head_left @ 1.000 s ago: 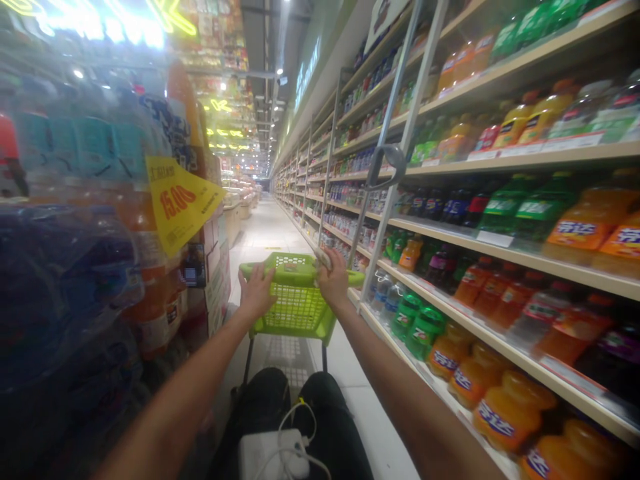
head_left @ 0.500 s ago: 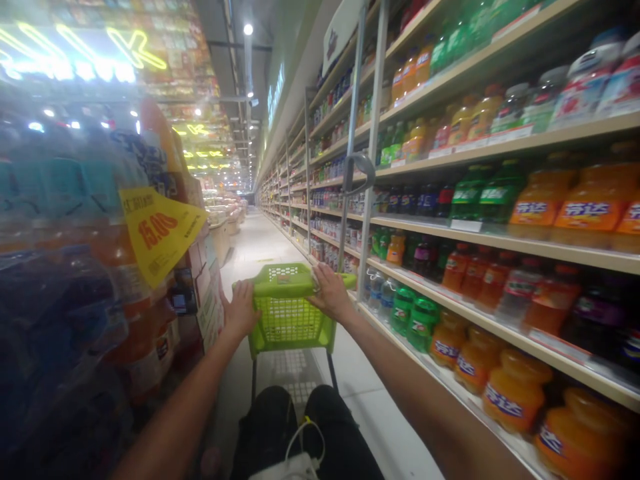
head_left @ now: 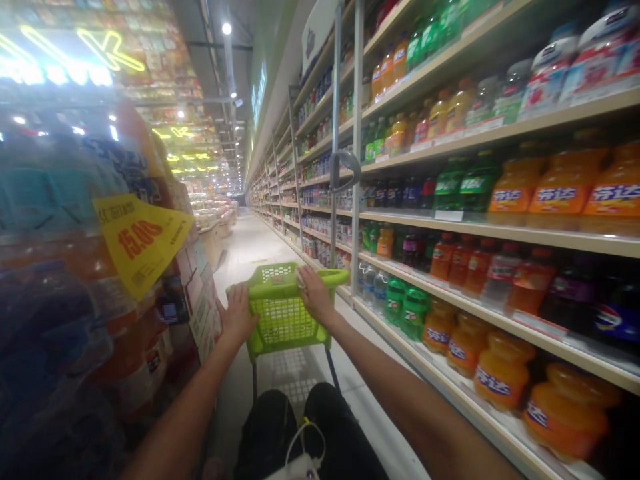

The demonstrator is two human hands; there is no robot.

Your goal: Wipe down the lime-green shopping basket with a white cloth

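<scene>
A lime-green shopping cart (head_left: 280, 313) stands in front of me in a supermarket aisle. My left hand (head_left: 236, 317) grips the left end of its handle bar, fingers curled over it. My right hand (head_left: 314, 293) is closed over the right end of the bar, with a small pale thing pressed under its fingers that I cannot make out. Both forearms stretch forward from the bottom of the view. The basket looks empty through its mesh.
Shelves of soda bottles (head_left: 505, 200) run along the right, close to my right arm. Stacked shrink-wrapped bottle packs (head_left: 60, 280) with a yellow price sign (head_left: 137, 241) crowd the left. The tiled aisle floor (head_left: 250, 243) runs far ahead. A white device with cables (head_left: 300, 467) hangs at my waist.
The view has swung a little to the right and forward along the aisle. The cart and both hands have shifted slightly left in the picture; the grip on the handle is unchanged.
</scene>
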